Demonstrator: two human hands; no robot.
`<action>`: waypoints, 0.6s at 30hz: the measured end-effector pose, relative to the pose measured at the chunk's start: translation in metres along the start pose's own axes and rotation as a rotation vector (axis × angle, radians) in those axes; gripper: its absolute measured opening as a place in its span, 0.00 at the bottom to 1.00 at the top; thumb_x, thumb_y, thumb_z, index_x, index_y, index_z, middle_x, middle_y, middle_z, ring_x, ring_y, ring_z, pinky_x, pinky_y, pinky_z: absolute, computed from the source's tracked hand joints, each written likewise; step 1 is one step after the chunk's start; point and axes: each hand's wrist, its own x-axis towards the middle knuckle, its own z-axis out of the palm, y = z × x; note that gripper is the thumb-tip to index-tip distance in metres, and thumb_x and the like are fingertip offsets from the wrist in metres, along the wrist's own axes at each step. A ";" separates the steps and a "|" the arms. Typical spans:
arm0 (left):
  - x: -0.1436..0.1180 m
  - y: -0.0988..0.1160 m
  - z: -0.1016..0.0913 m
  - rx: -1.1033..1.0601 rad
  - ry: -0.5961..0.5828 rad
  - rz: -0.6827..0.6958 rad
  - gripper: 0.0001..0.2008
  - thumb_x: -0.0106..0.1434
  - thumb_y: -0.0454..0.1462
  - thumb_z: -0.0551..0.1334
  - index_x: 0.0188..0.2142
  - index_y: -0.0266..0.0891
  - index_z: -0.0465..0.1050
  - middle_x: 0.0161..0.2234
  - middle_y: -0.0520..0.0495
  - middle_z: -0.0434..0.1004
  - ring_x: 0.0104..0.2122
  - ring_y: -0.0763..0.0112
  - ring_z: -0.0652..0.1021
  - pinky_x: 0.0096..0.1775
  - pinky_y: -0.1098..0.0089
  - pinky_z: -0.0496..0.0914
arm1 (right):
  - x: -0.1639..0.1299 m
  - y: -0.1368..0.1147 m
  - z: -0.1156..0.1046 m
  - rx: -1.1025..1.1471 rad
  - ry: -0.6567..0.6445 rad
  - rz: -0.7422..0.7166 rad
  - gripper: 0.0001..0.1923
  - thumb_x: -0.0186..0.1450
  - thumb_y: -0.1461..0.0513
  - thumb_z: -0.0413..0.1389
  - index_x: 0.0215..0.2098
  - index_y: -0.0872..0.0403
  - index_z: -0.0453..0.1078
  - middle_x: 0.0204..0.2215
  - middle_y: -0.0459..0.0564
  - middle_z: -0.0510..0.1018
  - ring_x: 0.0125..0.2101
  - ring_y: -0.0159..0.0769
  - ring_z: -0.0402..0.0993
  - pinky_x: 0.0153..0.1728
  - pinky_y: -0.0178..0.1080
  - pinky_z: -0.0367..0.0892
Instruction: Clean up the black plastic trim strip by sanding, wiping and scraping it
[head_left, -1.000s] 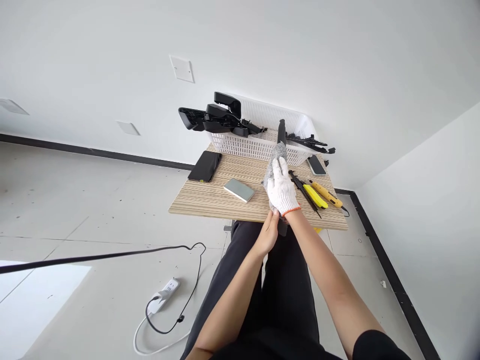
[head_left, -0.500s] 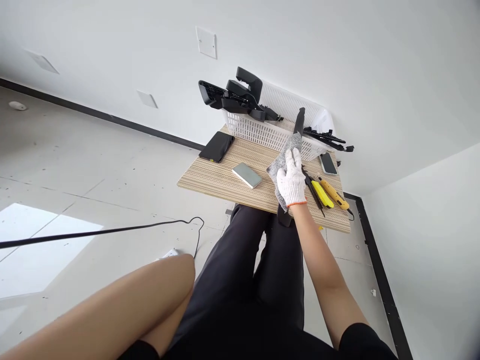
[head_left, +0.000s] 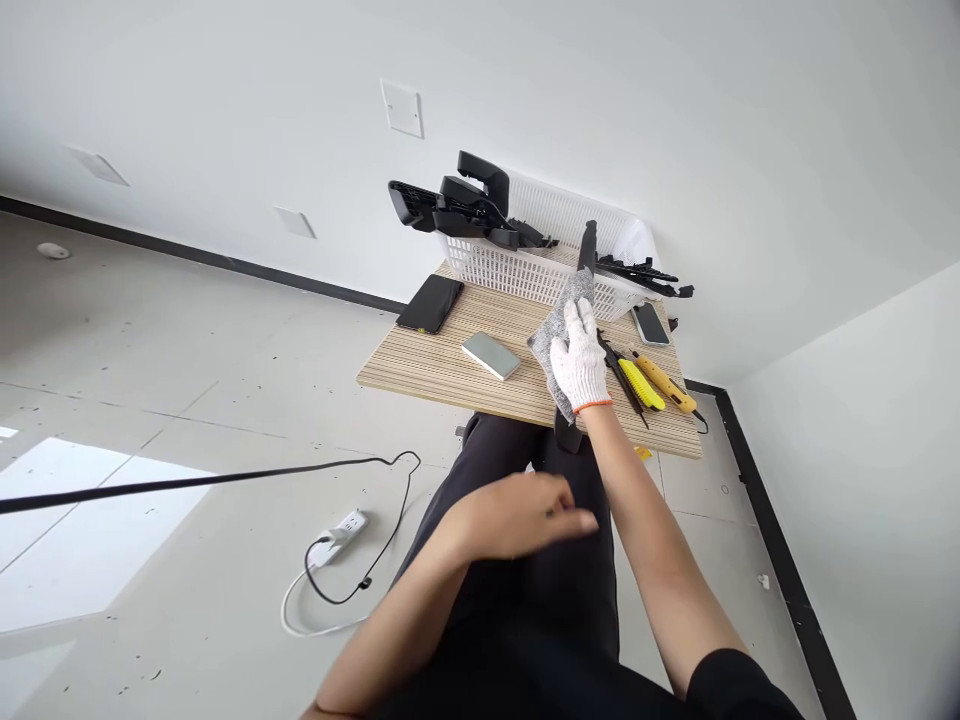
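Observation:
My right hand (head_left: pixel 577 362), in a white knit glove with an orange cuff, presses a grey cloth (head_left: pixel 555 330) onto a long black part (head_left: pixel 586 247) that lies across the small wooden table (head_left: pixel 450 370) and sticks out past its near edge. My bare left hand (head_left: pixel 525 515) hovers over my lap, blurred, fingers loosely spread, holding nothing.
A white mesh basket (head_left: pixel 517 272) with black plastic parts stands at the table's back. On the table lie a black phone (head_left: pixel 430 303), a grey block (head_left: pixel 490 355), yellow utility knives (head_left: pixel 651 384) and another phone (head_left: pixel 649 323). A power strip (head_left: pixel 339 528) and cable lie on the floor.
My left hand let go of the black part's near end, swung away to the left, and is now back over my lap. The right hand kept the cloth on the part.

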 end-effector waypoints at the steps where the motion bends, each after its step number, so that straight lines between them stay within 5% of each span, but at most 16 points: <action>1: 0.019 -0.014 0.002 -0.016 0.146 -0.200 0.22 0.65 0.55 0.55 0.32 0.40 0.73 0.31 0.42 0.78 0.31 0.58 0.80 0.32 0.63 0.71 | 0.000 0.001 -0.001 0.004 -0.001 -0.006 0.33 0.68 0.63 0.47 0.71 0.52 0.51 0.72 0.52 0.48 0.65 0.42 0.60 0.60 0.44 0.66; 2: 0.034 -0.027 0.006 -0.043 0.293 -0.269 0.21 0.62 0.55 0.59 0.35 0.39 0.73 0.34 0.39 0.79 0.35 0.54 0.80 0.35 0.62 0.71 | 0.001 0.001 -0.002 0.001 -0.004 -0.015 0.33 0.68 0.63 0.47 0.71 0.52 0.50 0.72 0.52 0.48 0.66 0.42 0.58 0.61 0.44 0.65; 5: 0.060 -0.059 0.023 -0.290 0.392 -0.202 0.26 0.55 0.56 0.66 0.44 0.38 0.71 0.42 0.38 0.78 0.36 0.56 0.80 0.37 0.62 0.73 | 0.004 0.002 -0.002 -0.032 -0.016 -0.037 0.36 0.67 0.64 0.48 0.72 0.49 0.45 0.72 0.52 0.47 0.67 0.42 0.55 0.61 0.45 0.64; 9: 0.073 -0.070 0.039 -0.426 0.539 -0.076 0.18 0.64 0.51 0.59 0.44 0.40 0.69 0.38 0.44 0.77 0.35 0.62 0.78 0.36 0.64 0.73 | 0.008 0.003 -0.004 -0.033 0.036 -0.012 0.36 0.68 0.64 0.46 0.73 0.48 0.42 0.72 0.52 0.48 0.68 0.42 0.53 0.60 0.45 0.66; 14: 0.086 -0.071 0.047 -0.569 0.526 -0.006 0.18 0.68 0.49 0.54 0.46 0.37 0.65 0.31 0.47 0.77 0.29 0.67 0.79 0.35 0.65 0.74 | -0.012 0.000 -0.010 -0.090 0.000 0.045 0.34 0.72 0.59 0.45 0.73 0.51 0.41 0.72 0.57 0.45 0.65 0.48 0.60 0.54 0.45 0.71; 18: 0.088 -0.079 0.049 -0.558 0.526 0.014 0.13 0.65 0.46 0.57 0.37 0.37 0.70 0.27 0.45 0.77 0.31 0.63 0.79 0.38 0.61 0.74 | -0.063 -0.014 -0.010 -0.133 -0.126 -0.018 0.37 0.71 0.53 0.46 0.73 0.55 0.39 0.72 0.58 0.43 0.66 0.50 0.56 0.53 0.46 0.72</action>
